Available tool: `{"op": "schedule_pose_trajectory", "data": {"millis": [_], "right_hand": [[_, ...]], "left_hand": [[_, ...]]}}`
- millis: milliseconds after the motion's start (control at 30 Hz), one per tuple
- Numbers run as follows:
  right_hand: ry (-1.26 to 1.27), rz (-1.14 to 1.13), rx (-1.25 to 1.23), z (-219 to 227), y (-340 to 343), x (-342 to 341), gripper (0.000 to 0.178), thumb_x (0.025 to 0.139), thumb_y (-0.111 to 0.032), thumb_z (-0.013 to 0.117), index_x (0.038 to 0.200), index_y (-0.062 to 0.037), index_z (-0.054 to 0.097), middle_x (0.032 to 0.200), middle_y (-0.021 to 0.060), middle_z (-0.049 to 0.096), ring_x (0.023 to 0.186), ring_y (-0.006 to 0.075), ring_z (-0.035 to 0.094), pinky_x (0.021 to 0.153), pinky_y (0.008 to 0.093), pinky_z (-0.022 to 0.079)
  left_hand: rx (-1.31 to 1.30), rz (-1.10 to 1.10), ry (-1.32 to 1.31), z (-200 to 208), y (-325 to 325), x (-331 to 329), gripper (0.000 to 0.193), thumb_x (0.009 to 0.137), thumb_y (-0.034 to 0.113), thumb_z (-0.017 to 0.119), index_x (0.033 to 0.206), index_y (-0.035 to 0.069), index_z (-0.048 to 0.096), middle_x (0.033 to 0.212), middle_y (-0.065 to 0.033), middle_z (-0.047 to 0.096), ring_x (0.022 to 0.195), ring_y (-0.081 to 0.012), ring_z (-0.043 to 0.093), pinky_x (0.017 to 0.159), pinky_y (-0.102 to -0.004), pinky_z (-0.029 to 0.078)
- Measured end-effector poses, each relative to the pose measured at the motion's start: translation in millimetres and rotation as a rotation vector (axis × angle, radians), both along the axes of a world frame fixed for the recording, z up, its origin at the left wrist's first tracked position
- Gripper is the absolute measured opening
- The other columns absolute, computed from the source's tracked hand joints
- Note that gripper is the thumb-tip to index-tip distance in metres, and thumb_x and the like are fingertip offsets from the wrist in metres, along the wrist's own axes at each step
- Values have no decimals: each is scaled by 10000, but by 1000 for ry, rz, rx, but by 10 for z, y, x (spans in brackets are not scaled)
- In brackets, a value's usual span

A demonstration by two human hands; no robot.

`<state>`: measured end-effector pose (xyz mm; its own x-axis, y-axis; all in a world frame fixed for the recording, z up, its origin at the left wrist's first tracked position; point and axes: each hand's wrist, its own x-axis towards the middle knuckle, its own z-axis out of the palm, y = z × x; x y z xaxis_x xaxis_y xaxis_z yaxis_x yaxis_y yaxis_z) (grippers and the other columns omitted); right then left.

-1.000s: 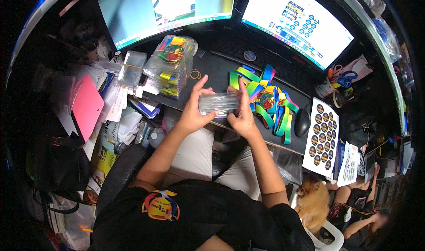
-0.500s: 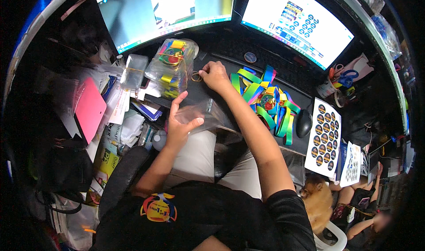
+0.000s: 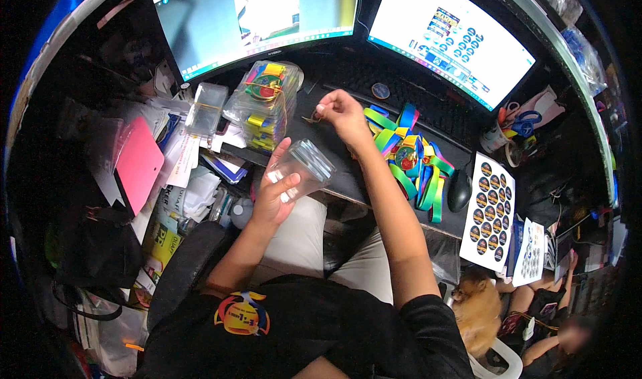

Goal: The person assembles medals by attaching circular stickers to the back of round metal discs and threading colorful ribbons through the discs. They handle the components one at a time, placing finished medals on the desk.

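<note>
My left hand [image 3: 273,202] is closed on a small stack of clear plastic pouches [image 3: 304,168], thumb across the front, with several layered edges at the top. Above the dark desk, my right hand [image 3: 342,117] pinches a thin rubber band [image 3: 311,118]. Left of that hand stands a pile of clear packs [image 3: 257,108] with medals and bright ribbons inside, bound by rubber bands. Right of my right forearm lies a heap of blue, green and yellow ribbons [image 3: 428,168] with a gold, red and green medal [image 3: 405,157] on it.
A black mouse [image 3: 459,190] and a sheet of round stickers [image 3: 490,208] lie to the right. Two monitors [image 3: 455,35] stand behind the keyboard [image 3: 414,98]. Papers and a pink folder [image 3: 142,155] crowd the left. A dog [image 3: 478,315] and another person [image 3: 545,342] are lower right.
My right hand has lifted the rubber band off the desk and moved slightly right. My left hand has tilted the clear pouches up, so their layered edges show.
</note>
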<state>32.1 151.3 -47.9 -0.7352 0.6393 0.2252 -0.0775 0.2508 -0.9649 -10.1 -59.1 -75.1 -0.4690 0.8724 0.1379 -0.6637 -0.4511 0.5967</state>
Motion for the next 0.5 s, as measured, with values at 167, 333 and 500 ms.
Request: {"op": "schedule_pose_trajectory", "data": {"millis": [167,333,500], "right_hand": [[531,239,-538,387,-199,476,163,903,-63,552,1054,-2,563,955,122,647,806,209,656,761,337,536],[547,286,-437,806,-370,865,258,907,-1,478,1159,30,522,1185,209,574,852,257,667,807,370,549],[495,283,-294,1050,-444,1141,228,864,42,505,1090,14,515,1238,233,541,796,253,677,584,301,570]], "left_hand": [[-70,-133,-174,-12,9,13,614,829,86,656,1375,100,374,1196,-98,567,1077,-248,586,914,-433,490],[-118,-188,-275,-18,70,61,262,866,162,629,1113,88,582,1085,-59,630,1023,-217,602,870,-420,509],[-234,-166,-331,70,141,143,262,862,152,634,1114,101,584,1041,-36,646,1007,-191,605,834,-405,517]]}}
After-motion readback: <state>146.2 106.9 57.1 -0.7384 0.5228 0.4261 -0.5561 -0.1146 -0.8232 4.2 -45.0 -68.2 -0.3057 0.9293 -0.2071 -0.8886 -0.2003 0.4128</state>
